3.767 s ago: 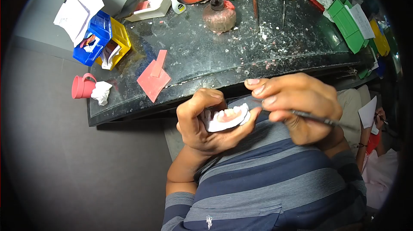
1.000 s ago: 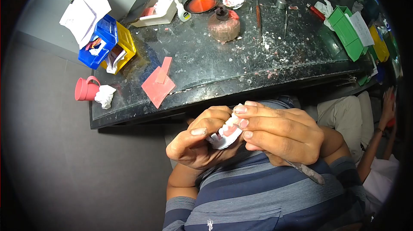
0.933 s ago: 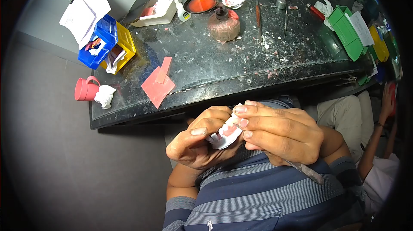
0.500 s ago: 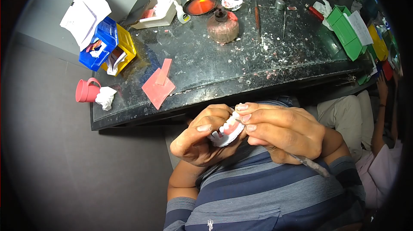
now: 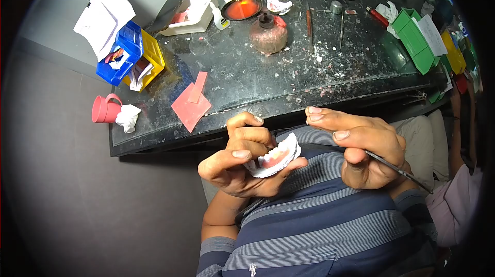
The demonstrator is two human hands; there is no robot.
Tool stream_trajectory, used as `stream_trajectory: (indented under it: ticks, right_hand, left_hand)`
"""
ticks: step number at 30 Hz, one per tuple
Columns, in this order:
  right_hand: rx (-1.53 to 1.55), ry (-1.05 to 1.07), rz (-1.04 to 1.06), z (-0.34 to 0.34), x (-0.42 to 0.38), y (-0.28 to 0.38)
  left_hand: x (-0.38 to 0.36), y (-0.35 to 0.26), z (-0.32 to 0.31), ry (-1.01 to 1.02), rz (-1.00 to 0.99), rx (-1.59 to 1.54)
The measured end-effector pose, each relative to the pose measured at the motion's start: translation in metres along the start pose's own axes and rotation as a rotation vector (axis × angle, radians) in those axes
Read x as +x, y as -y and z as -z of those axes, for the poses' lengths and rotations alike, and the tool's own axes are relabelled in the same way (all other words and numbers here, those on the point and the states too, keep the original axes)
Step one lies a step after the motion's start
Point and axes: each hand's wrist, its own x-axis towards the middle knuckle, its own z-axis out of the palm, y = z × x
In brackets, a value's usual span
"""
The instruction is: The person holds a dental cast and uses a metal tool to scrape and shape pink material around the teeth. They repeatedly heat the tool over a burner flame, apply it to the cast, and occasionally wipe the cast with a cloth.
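Observation:
A white dental cast (image 5: pixel 284 159) with a pink wax part and white teeth rests in my left hand (image 5: pixel 240 161), held between its thumb and fingers in front of the striped shirt. To the right, my right hand (image 5: pixel 363 148) grips a thin dark tool (image 5: pixel 394 168), whose handle points down and right. The tool's working end is hidden by the fingers. A gap separates my right hand from the cast.
On the black bench (image 5: pixel 232 89) are pink wax sheets (image 5: pixel 191 109), a burner bottle (image 5: pixel 268 35), a white tray (image 5: pixel 198 14) and a green bin (image 5: pixel 416 45). A red mug (image 5: pixel 105 109) stands at the left corner. Another person (image 5: pixel 456 205) sits at the right.
My right hand has moved right, away from the cast, with the tool still in it. My left hand has opened somewhat around the cast, so more of it shows.

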Motion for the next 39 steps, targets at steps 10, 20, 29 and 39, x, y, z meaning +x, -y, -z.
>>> stream_trajectory:
  ticks: [10, 20, 29, 39]
  right_hand:
    - [-0.081, 0.123, 0.112, -0.011, 0.006, 0.012]
    - [-0.108, 0.094, 0.136, -0.018, 0.007, 0.011]
    - [-0.121, 0.092, 0.127, -0.019, 0.005, 0.011]
    - [-0.112, 0.104, 0.131, -0.017, 0.006, 0.01]
  left_hand:
    - [-0.005, -0.007, 0.005, -0.024, -0.044, 0.097]
    - [-0.006, -0.01, 0.009, 0.013, -0.042, 0.099]
    - [-0.006, -0.008, 0.007, -0.015, -0.048, 0.073]
    - [-0.003, -0.008, 0.007, -0.019, -0.025, 0.006]
